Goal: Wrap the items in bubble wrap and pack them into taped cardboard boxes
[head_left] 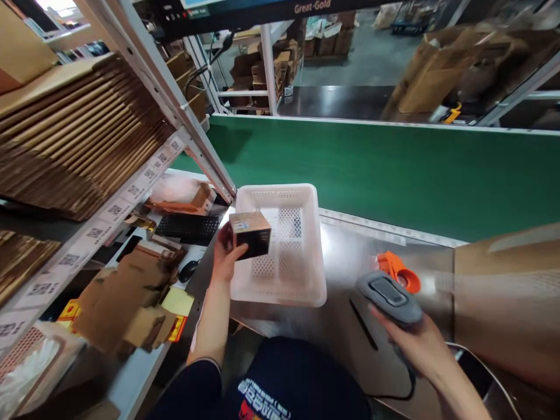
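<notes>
My left hand (226,256) grips a small box (252,242) with a dark front and a tan top, holding it above the left part of a white plastic basket (321,256). Behind the box, the visible part of the basket's perforated floor has nothing on it. In my right hand (415,341) is a grey handheld barcode scanner (391,297), its head pointing left over the metal table. An orange tape dispenser (400,272) lies just beyond the scanner. Left of the scanner there is a thin black pen-like stick (363,324) on the table.
A green conveyor belt (371,169) runs across behind the metal table (341,274). Flattened cartons (83,128) fill the left shelf, above a keyboard (188,228) and a mouse (189,270). A large cardboard box (507,291) stands at right.
</notes>
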Available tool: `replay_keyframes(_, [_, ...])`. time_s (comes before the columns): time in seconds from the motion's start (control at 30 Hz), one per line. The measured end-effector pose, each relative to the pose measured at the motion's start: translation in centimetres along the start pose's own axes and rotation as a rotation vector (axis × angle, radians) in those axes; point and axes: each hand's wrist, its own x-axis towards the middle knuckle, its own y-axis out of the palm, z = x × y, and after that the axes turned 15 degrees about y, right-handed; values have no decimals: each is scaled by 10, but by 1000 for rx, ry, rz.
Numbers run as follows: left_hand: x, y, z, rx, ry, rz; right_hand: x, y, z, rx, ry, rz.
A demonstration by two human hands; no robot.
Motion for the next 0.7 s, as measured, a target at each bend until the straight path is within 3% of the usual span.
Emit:
replay_keyframes(0.07, [-4,-25,-6,-255,-122,-154,11,17,57,-74,-131,172])
replay_keyframes(0.13, [-13,-45,-10,-437,-224,-232,23,45,109,-184,-218,244])
replay_keyframes(0.2, [-24,-60,-11,-542,-259,-244,34,78,150,-348,-256,253])
replay_keyframes(0.3, [-42,-73,-12,-628,-304,-212,48,122,188,-560,-263,228])
replay_keyframes(0.4, [-55,-78,-16,-733,-410,-237,56,149,202,-641,-243,242])
replay_keyframes(0.5, [-57,-76,-19,-806,-470,-213,59,159,204,-614,-213,273])
replay_keyframes(0.6, [-50,-70,-19,-858,-528,-172,57,155,200,-505,-174,270])
replay_keyframes(0.7, [-40,-60,-17,-910,-591,-138,45,135,189,-375,-82,263])
